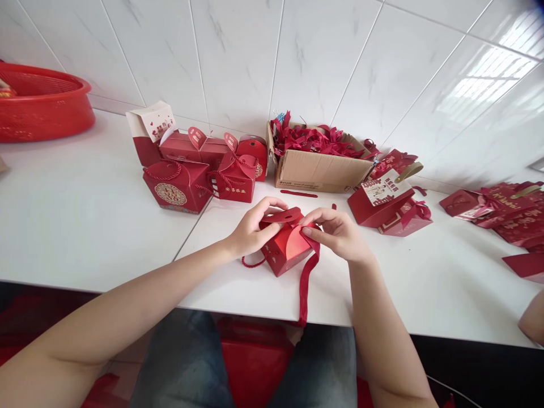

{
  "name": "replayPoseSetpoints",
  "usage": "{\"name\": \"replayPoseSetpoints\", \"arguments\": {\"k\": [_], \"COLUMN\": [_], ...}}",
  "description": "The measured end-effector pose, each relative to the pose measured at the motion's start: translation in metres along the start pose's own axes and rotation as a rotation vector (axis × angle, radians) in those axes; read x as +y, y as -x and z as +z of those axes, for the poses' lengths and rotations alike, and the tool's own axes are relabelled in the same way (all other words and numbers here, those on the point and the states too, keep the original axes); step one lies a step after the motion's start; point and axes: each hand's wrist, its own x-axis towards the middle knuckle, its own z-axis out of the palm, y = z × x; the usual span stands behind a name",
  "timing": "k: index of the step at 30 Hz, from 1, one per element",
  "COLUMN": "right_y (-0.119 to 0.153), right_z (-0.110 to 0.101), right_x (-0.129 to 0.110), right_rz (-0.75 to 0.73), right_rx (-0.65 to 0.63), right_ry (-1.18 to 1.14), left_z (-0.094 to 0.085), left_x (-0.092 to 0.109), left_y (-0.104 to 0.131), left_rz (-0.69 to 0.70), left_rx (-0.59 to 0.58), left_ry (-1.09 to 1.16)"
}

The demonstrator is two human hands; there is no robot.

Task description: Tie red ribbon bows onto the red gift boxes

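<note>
A small red gift box [280, 255] rests on the white table in front of me, its top flaps folded inward. My left hand [253, 229] is closed on the box's left side, with the thumb on a flap that has a hole in it. Thumb and fingertips of my right hand [335, 229] pinch at the dark red ribbon [304, 289] by the top flaps. One ribbon end hangs down past the table's front edge. A red twisted cord [254, 263] loops out at the box's lower left.
Several red gift boxes [176, 187] stand at the back left. A cardboard box [325, 170] full of red ribbons leans near the tiled wall. Finished-looking boxes [386, 198] sit to the right. A red plastic basket [46, 107] is far left. Another person's arm [533, 317] shows at the right edge.
</note>
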Motion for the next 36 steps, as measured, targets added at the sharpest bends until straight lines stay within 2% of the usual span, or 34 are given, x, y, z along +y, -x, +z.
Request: {"name": "replayPoseSetpoints", "arguments": {"k": [5, 14, 23, 27, 31, 36], "right_y": [0.0, -0.002, -0.002, -0.002, -0.002, -0.002], "right_z": [-0.001, 0.007, 0.012, 0.012, 0.012, 0.013], "right_x": [0.0, -0.003, -0.004, -0.005, -0.004, -0.004], "right_rz": [-0.011, 0.053, 0.029, 0.038, 0.017, -0.005], "right_rx": [-0.061, 0.028, 0.0, -0.001, -0.021, -0.073], "right_ry": [-0.006, -0.092, -0.107, -0.077, -0.065, -0.078], "left_z": [0.002, 0.005, 0.004, 0.002, 0.001, -0.003], "left_x": [0.001, 0.008, 0.006, 0.008, 0.012, 0.018], "left_y": [0.0, 0.002, 0.004, 0.003, -0.002, -0.005], "left_rz": [-0.008, -0.025, -0.021, 0.029, -0.047, -0.135], "left_rx": [0.035, 0.116, 0.08, 0.068, 0.112, -0.039], "left_ry": [-0.016, -0.021, -0.06, 0.013, 0.109, 0.175]}}
